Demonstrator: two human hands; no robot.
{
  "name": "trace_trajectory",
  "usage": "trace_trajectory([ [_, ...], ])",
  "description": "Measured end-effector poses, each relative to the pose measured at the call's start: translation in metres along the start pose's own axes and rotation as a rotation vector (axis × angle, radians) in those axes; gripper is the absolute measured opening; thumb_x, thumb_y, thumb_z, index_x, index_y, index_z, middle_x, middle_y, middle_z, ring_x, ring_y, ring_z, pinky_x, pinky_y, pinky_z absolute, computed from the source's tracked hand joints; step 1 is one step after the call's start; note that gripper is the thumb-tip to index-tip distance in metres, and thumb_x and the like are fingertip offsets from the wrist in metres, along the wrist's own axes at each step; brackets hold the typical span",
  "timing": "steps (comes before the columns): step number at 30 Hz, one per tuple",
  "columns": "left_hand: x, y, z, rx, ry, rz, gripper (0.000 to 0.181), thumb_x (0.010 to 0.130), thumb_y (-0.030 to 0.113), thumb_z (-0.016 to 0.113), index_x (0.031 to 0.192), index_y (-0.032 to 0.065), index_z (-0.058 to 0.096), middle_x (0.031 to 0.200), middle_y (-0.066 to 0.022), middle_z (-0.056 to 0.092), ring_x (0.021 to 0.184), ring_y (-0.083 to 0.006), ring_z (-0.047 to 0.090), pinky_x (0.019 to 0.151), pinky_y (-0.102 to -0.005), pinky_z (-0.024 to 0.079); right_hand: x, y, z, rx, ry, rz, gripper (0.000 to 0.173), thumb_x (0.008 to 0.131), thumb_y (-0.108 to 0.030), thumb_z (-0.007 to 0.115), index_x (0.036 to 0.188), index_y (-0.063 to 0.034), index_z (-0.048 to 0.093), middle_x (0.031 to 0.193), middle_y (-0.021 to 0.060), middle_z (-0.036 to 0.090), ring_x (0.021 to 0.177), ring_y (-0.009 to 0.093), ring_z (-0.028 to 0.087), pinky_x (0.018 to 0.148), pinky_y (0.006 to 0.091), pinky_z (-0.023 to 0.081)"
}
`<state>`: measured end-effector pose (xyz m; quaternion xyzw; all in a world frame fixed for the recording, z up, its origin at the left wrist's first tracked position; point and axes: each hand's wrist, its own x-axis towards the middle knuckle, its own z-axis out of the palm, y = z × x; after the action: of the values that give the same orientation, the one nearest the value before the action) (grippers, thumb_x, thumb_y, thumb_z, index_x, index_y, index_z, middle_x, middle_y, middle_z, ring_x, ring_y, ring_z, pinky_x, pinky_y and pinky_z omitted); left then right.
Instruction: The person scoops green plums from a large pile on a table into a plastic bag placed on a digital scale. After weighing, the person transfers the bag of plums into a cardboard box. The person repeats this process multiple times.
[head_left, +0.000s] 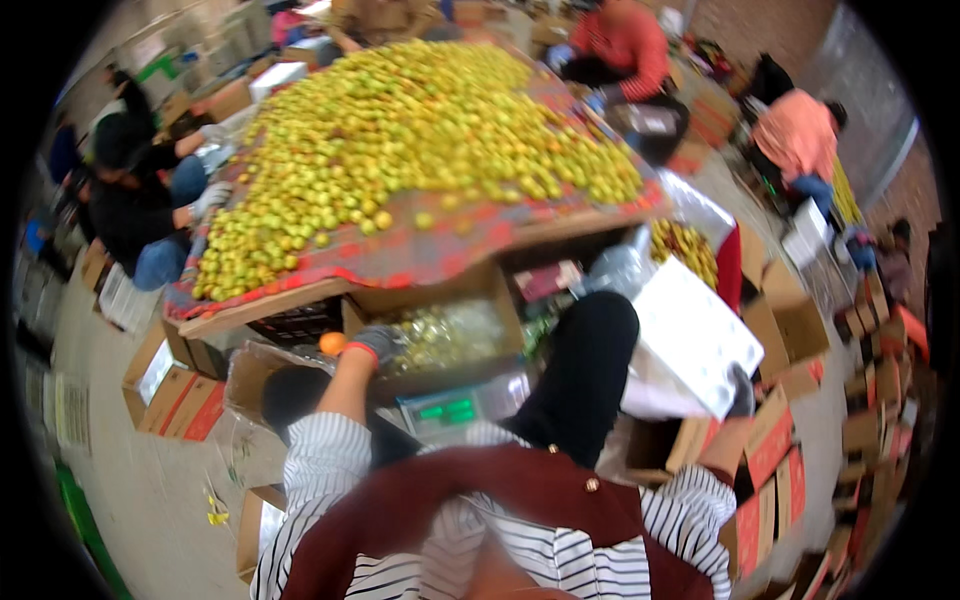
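Observation:
My left hand (381, 345), in a dark grey glove, is at the left wall of an open cardboard box (431, 289). Blur hides whether its fingers grip the wall. Inside the box, clear plastic partly covers small yellow-green fruits (420, 337), jujubes by their look. A digital scale (442, 412) with a lit green display sits just in front of the box. On the right, my gloved right hand (741, 391) grips the lower right edge of a white foam board (694, 334). The board is tilted beside my right knee and partly hides a foil-lined container (697, 202) of browner fruits (682, 247).
A heap of yellow-green fruits (397, 127) covers a table with a plaid cloth (442, 244) and wooden edge (262, 309). An orange (332, 343) lies left of my left hand. Cardboard boxes (787, 322) stand at both sides. Co-workers (142, 180) sit around the table.

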<state>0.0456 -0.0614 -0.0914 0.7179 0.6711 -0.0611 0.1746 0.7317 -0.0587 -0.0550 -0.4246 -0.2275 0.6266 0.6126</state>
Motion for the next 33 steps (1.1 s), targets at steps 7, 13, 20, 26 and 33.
trace_trajectory([
  [7, -0.005, -0.024, 0.015, -0.034, 0.073, -0.008, 0.037, 0.077, 0.042, 0.051, 0.083, 0.0073, 0.064, 0.084, -0.0180, 0.060, 0.081, -0.0347, 0.056, 0.072, -0.0408, 0.045, -0.016, -0.063, 0.034, -0.268, 0.379, -0.354, 0.042, 0.079, -0.020, 0.057, 0.114, 0.0008, 0.048, 0.101, 0.0079, 0.055, 0.095, 0.017, 0.050, 0.085, 0.0334, 0.039],
  [13, 0.001, -0.050, -0.003, -0.028, 0.099, -0.242, 0.039, 0.077, 0.040, 0.052, 0.078, 0.0024, 0.063, 0.084, -0.0202, 0.059, 0.083, -0.0359, 0.056, 0.073, -0.0415, 0.044, -0.046, -0.070, 0.175, -0.445, -0.005, -0.179, 0.042, 0.078, -0.017, 0.057, 0.113, 0.0049, 0.046, 0.106, 0.0151, 0.053, 0.095, 0.025, 0.053, 0.079, 0.0379, 0.047],
  [20, -0.031, -0.041, -0.048, -0.302, 0.243, -0.518, 0.039, 0.079, 0.035, 0.048, 0.094, 0.0007, 0.060, 0.100, -0.0217, 0.056, 0.097, -0.0355, 0.052, 0.084, -0.0405, 0.040, 0.037, 0.061, 0.331, -0.916, -0.650, 0.332, 0.032, 0.074, -0.014, 0.061, 0.100, 0.0041, 0.057, 0.095, 0.0099, 0.060, 0.087, 0.018, 0.057, 0.079, 0.0278, 0.044],
  [26, -0.035, -0.051, -0.050, -0.324, 0.316, -0.582, 0.039, 0.080, 0.035, 0.044, 0.092, 0.0017, 0.061, 0.100, -0.0216, 0.056, 0.097, -0.0350, 0.052, 0.083, -0.0404, 0.040, 0.072, 0.173, 0.356, -0.880, -0.666, 0.666, 0.027, 0.072, -0.015, 0.061, 0.095, -0.0002, 0.060, 0.092, 0.0066, 0.060, 0.090, 0.017, 0.055, 0.083, 0.0291, 0.041],
  [33, -0.013, -0.018, -0.047, -0.374, 0.041, -0.103, 0.043, 0.078, 0.042, 0.051, 0.094, 0.0032, 0.059, 0.086, -0.0203, 0.059, 0.087, -0.0319, 0.056, 0.077, -0.0384, 0.042, 0.164, 0.286, 0.300, -1.244, -1.026, 0.229, 0.034, 0.072, -0.026, 0.064, 0.099, -0.0070, 0.059, 0.101, 0.0104, 0.057, 0.091, 0.024, 0.054, 0.076, 0.0364, 0.043],
])
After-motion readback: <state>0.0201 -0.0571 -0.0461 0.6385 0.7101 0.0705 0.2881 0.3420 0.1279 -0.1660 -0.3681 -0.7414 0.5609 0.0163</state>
